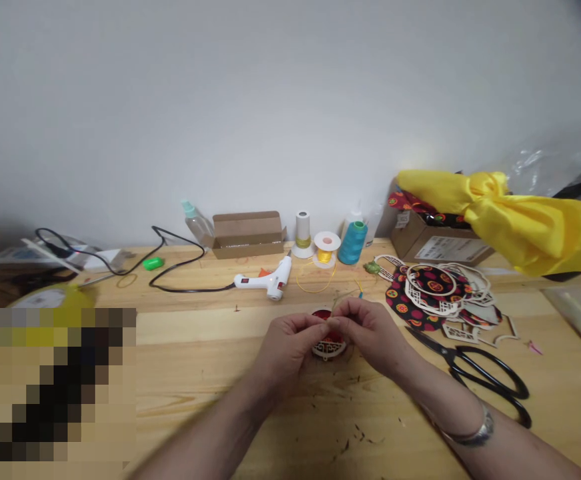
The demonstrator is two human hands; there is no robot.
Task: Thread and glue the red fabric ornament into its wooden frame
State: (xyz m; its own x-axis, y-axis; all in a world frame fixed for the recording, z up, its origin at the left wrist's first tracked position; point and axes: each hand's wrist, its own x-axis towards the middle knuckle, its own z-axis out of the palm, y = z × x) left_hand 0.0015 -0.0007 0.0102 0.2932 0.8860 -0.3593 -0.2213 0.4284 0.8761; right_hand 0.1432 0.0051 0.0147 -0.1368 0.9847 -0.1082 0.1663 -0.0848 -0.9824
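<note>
We hold our left hand point(286, 343) and right hand point(370, 333) curled nearly closed, fingertips meeting over the round fretwork ornament point(328, 349); we cannot tell what each grips.

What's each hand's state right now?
Left hand: closed, pinching over the round ornament; exactly what it grips cannot be told.
Right hand: closed, pinching there too; what it grips cannot be told.

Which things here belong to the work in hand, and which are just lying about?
Belongs:
round fretwork piece, at the fingertips of the left hand and right hand
perhaps the similar pale frames

Untouched, so perhaps just lying about:
glue gun
scissors
blue thread cone
spray bottle
yellow cloth
</note>
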